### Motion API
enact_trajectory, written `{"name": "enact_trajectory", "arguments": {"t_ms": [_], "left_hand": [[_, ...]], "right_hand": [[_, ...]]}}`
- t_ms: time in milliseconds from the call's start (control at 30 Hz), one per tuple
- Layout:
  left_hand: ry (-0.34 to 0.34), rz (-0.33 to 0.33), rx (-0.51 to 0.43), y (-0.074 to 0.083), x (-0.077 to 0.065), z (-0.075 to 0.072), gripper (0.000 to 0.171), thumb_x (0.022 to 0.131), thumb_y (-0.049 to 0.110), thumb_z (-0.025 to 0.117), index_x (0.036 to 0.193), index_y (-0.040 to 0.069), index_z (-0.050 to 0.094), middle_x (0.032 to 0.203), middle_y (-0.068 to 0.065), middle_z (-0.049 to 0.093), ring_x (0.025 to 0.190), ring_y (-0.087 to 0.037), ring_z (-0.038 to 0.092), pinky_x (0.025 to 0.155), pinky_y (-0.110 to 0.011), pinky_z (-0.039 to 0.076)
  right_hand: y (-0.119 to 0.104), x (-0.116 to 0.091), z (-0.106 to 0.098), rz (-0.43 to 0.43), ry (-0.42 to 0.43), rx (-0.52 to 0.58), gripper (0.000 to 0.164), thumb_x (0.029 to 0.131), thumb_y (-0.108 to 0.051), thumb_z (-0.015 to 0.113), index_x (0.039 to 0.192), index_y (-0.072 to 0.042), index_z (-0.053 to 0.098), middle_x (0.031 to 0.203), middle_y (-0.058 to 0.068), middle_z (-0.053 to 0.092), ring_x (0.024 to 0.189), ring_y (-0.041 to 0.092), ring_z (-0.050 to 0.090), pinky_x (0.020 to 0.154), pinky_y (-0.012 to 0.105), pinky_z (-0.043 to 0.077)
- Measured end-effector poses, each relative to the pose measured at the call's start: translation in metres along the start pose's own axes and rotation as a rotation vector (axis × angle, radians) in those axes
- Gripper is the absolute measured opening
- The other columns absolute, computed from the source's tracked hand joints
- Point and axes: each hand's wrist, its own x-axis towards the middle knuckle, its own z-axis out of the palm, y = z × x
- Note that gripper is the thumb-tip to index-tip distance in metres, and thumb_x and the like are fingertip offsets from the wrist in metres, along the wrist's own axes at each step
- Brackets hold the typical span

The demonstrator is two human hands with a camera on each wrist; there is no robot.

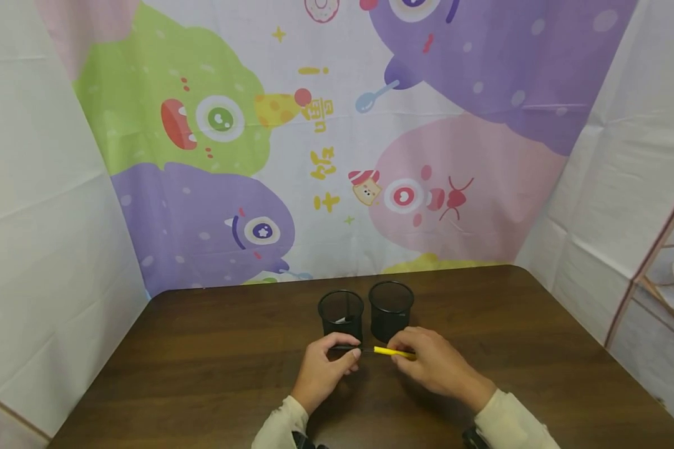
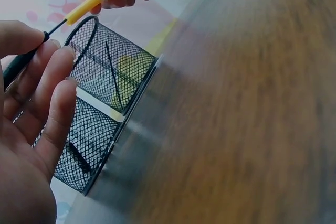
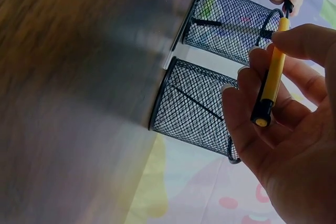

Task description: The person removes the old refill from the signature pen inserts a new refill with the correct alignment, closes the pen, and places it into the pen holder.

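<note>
Both hands meet in front of two black mesh pen cups. My left hand [image 1: 327,368] pinches a dark, slim, pen-like piece [image 2: 21,66] between thumb and fingers. In my right hand [image 1: 440,365] is a yellow pen-like barrel [image 3: 274,72] with a black clip and black end, pinched by thumb and fingertips. A thin dark rod [image 2: 56,28] spans the small gap between the two pieces, roughly in one line with them. How far the rod reaches inside either piece is hidden.
The left mesh cup [image 1: 341,304] holds a slim stick with a dark end. The right mesh cup [image 1: 391,296] stands close beside it; a thin dark line shows on it. Both are on a brown wooden table [image 1: 213,355], before a cartoon-printed cloth [image 1: 326,249].
</note>
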Motion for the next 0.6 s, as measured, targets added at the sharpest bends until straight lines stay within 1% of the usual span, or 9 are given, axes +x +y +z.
{"name": "enact_trajectory", "arguments": {"t_ms": [133,267,367,600], "left_hand": [[0.0,0.008,-0.016,0.001,0.0,0.0,0.018,0.09,0.01,0.076,0.105,0.001,0.071,0.089,-0.012,0.07,0.069,-0.021,0.07,0.063,-0.029,0.058],[0.004,-0.001,-0.039,0.003,-0.001,0.001,0.018,0.091,0.007,0.074,0.106,-0.001,0.068,0.088,-0.015,0.071,0.069,-0.021,0.07,0.063,-0.029,0.058],[0.006,-0.008,-0.05,0.004,0.0,0.001,0.017,0.091,0.006,0.074,0.105,-0.001,0.067,0.089,-0.016,0.072,0.069,-0.023,0.07,0.064,-0.031,0.059],[0.001,-0.006,-0.052,0.004,0.0,0.001,0.019,0.092,0.008,0.072,0.106,-0.004,0.067,0.09,-0.016,0.073,0.073,-0.033,0.071,0.065,-0.032,0.059]], "right_hand": [[-0.001,0.001,0.001,-0.008,0.005,0.007,0.014,0.086,-0.012,0.078,0.095,-0.02,0.072,0.087,-0.019,0.059,0.078,0.002,0.054,0.07,0.029,0.05],[-0.003,0.003,0.001,0.01,-0.004,0.012,0.014,0.087,-0.014,0.078,0.096,-0.022,0.072,0.085,-0.02,0.057,0.076,0.002,0.053,0.069,0.027,0.049],[-0.006,0.006,0.002,0.02,-0.009,0.011,0.014,0.087,-0.015,0.078,0.096,-0.024,0.072,0.083,-0.02,0.056,0.074,0.003,0.052,0.068,0.026,0.048],[-0.01,0.011,0.004,0.024,-0.014,0.012,0.013,0.087,-0.016,0.078,0.096,-0.024,0.073,0.081,-0.02,0.054,0.074,0.007,0.053,0.067,0.026,0.047]]}}
